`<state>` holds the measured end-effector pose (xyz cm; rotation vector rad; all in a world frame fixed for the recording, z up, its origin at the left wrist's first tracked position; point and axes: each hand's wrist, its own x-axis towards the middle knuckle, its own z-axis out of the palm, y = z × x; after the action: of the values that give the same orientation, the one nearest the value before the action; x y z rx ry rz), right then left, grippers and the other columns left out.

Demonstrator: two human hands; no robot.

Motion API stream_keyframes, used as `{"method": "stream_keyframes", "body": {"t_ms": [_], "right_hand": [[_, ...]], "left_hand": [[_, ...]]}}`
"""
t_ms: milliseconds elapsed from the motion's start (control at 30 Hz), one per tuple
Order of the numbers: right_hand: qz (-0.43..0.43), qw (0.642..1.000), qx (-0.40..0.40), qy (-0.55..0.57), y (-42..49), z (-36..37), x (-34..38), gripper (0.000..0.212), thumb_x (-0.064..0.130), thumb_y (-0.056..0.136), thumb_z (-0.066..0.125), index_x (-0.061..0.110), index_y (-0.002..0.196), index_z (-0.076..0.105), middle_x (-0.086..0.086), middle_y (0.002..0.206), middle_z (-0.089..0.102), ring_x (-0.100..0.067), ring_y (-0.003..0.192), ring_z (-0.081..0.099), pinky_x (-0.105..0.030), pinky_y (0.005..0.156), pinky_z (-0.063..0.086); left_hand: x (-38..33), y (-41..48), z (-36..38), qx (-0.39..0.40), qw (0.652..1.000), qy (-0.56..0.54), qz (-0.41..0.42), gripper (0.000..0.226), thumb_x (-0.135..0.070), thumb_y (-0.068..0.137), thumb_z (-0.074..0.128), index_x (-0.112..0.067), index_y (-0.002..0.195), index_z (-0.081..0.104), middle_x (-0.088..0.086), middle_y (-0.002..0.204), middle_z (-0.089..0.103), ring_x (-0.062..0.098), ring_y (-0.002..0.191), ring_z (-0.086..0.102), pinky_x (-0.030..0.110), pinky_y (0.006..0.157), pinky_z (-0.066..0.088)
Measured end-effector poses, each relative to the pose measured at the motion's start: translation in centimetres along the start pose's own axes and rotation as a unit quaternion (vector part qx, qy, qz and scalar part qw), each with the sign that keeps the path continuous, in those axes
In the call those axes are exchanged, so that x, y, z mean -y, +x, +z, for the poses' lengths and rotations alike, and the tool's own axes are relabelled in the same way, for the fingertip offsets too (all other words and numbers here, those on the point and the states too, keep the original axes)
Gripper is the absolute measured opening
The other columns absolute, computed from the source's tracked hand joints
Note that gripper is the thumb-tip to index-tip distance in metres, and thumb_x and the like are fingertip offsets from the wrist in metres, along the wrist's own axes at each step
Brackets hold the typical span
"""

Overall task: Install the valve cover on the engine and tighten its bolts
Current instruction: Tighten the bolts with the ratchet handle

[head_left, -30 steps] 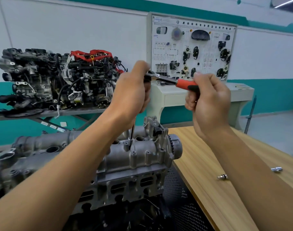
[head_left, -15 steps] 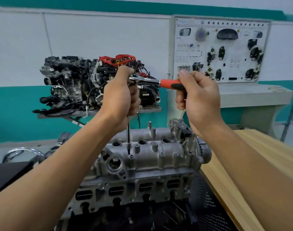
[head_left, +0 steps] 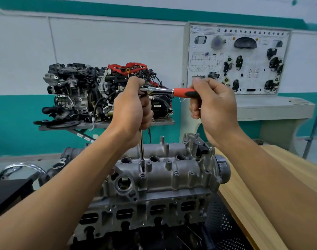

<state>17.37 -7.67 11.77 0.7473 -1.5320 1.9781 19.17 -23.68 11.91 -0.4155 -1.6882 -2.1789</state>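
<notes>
steel ext point(head_left: 141, 148) at bolt point(head_left: 142, 175), ratchet point(head_left: 163, 90) in hands point(head_left: 132, 109) point(head_left: 214, 107).

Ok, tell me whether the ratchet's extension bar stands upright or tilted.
Upright, near vertical: the extension bar drops straight from the left hand to the valve cover.

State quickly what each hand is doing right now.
Left hand: grips the ratchet above its extension.
Right hand: grips the ratchet's orange handle.

L hand point(head_left: 131, 109) grips ratchet point(head_left: 160, 90) head/extension, R hand point(head_left: 214, 105) on orange handle, bit sits on valve cover point(head_left: 163, 175) bolt point(head_left: 142, 175).
</notes>
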Motion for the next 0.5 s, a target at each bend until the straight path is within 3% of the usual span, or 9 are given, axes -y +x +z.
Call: {"method": "stream_keyframes", "body": {"t_ms": [233,500], "right_hand": [[-0.002,1.0,-0.004,0.006,-0.3,0.1,-0.5,0.03,0.014,0.101,0.052,0.011,0.071,0.056,-0.008,0.056,0.041,-0.01,0.041,0.039,-0.02,0.041,0.031],[0.011,0.999,-0.039,0.015,0.6,0.0,-2.3,0.033,0.012,0.101,0.049,0.011,0.068,0.048,-0.013,0.064,0.037,-0.011,0.042,0.037,-0.022,0.041,0.03]], "left_hand": [[0.4,-0.1,-0.1,-0.003,1.0,0.006,-0.012,0.044,-0.038,0.099,0.04,-0.023,0.069,0.012,-0.004,0.049,0.014,0.015,0.043,0.009,0.021,0.039,0.012],[0.9,-0.6,0.0,0.008,1.0,0.019,0.012,0.045,-0.037,0.1,0.043,-0.021,0.069,0.014,-0.004,0.052,0.014,0.016,0.046,0.009,0.02,0.039,0.014]]}}
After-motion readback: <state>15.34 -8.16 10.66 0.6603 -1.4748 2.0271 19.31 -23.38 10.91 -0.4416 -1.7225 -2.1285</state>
